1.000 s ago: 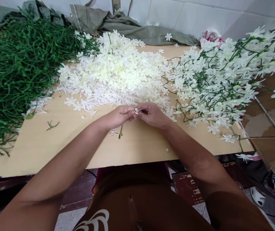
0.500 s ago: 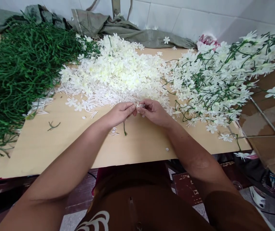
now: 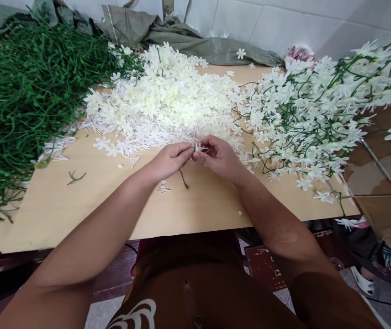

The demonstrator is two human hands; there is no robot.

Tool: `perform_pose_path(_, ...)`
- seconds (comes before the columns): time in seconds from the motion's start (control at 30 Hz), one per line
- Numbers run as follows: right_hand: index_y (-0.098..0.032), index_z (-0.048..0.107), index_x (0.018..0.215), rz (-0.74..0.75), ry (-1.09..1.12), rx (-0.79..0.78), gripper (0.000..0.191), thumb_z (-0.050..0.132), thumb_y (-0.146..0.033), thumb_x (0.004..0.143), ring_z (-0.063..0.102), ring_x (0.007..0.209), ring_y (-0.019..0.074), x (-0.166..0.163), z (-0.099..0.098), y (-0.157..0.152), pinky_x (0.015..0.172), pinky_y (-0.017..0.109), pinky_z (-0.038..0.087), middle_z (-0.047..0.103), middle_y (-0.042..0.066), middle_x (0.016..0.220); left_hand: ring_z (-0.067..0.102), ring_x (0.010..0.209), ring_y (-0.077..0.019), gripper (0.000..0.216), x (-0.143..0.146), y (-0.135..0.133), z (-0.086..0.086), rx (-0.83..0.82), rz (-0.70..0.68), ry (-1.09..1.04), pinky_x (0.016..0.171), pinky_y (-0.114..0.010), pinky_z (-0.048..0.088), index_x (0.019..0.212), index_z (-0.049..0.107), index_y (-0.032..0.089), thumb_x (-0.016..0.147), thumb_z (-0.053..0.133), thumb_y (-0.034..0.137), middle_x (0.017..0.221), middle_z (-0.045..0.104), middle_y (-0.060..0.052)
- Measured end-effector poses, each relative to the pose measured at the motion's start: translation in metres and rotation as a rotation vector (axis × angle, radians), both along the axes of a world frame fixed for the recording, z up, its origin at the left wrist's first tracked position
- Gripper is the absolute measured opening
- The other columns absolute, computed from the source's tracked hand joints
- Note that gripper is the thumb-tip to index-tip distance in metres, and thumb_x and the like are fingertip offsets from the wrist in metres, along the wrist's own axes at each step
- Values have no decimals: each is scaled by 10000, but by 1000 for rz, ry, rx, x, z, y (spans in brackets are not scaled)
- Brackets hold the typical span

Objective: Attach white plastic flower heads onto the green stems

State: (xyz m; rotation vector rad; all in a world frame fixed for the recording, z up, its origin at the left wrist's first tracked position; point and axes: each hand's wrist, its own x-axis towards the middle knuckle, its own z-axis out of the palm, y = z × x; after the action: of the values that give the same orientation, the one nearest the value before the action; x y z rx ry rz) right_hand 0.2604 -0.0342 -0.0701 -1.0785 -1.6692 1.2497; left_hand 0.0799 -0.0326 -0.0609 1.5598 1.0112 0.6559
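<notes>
My left hand [image 3: 173, 161] is closed, thumb and forefinger pinching a green artificial flower stem [image 3: 183, 178] whose lower end hangs below the fingers. At the top of that stem, between both hands, is a white artificial flower [image 3: 200, 147]. My right hand [image 3: 220, 157] curves around the flower, with thumb and fingertips at its petals; part of the flower is hidden by the fingers. Just beyond the hands lies a heap of loose white flower heads [image 3: 171, 98], with thin white stamen pieces [image 3: 147, 137] along its near side.
Green stems [image 3: 41, 87] are piled at the left. Stemmed white flowers [image 3: 301, 114] are heaped at the right, beside a cardboard box [image 3: 380, 205] and a bent metal rod [image 3: 383, 171]. A grey-green cloth [image 3: 212, 50] runs along the wall behind the tabletop [image 3: 96, 205].
My right fingers have loosened and spread slightly around the flower, so more of its petals show. The hanging stem end has swung a little to the right.
</notes>
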Motion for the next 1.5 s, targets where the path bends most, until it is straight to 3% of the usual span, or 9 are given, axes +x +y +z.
perform_pose_path(0.27,-193,555,805,-192,63,278,208,654,-375,828,489,613,78,1,6,2,586,248,438,511,-33,694,440,563,-77,259,-6,4,1,70,155,-122,550,-201,348,785,640,144,859,592,387,616,513,19)
perform_pose_path(0.4,-213,564,890,-274,53,466,99,615,-294,866,549,721,100,5,19,-1,653,267,496,545,4,839,499,549,-82,376,-10,7,6,-127,259,-257,513,-201,374,813,653,139,862,578,504,645,584,-15)
perform_pose_path(0.57,-219,594,939,-59,-130,784,98,533,-152,900,576,863,124,1,33,-17,754,296,519,570,30,943,560,524,-104,455,-14,8,12,-475,104,-373,474,-210,391,868,674,109,861,558,548,632,625,-47)
perform_pose_path(0.67,-210,593,961,79,-234,901,170,496,-89,894,563,884,134,1,32,-26,754,295,512,566,47,956,579,543,-91,268,-16,8,17,-514,195,-474,517,-196,439,832,660,100,852,631,366,622,611,-21)
perform_pose_path(0.83,-202,573,1017,151,-415,822,217,456,-76,884,555,895,158,13,23,-34,761,314,508,568,72,988,568,524,-77,46,-19,9,23,-529,321,-602,532,-176,473,746,612,99,784,591,86,565,550,10)
perform_pose_path(1.0,-145,563,1087,7,-614,603,272,428,-56,868,556,835,160,15,16,-26,733,301,494,577,107,1029,427,415,-44,217,-20,9,27,-451,319,-660,448,-149,392,819,627,104,730,465,-10,491,456,36)
perform_pose_path(1.13,-123,621,937,1,-889,519,136,491,-147,901,551,887,225,-11,17,-17,783,347,453,623,135,948,305,364,-23,211,-23,9,34,-441,318,-638,380,-144,282,676,552,141,780,418,15,474,367,48)
perform_pose_path(1.27,-75,636,980,131,-1127,480,220,436,-64,887,545,964,283,-38,20,-12,801,371,420,644,206,1015,224,368,-17,359,-24,8,39,-419,307,-578,366,-163,232,588,459,162,939,449,240,482,253,68)
perform_pose_path(1.5,-80,654,979,108,-1016,516,301,425,22,812,535,894,243,-28,14,-3,788,342,430,644,165,950,435,460,-48,302,-25,9,32,-319,319,-608,507,-178,415,615,520,149,914,510,191,485,387,41)
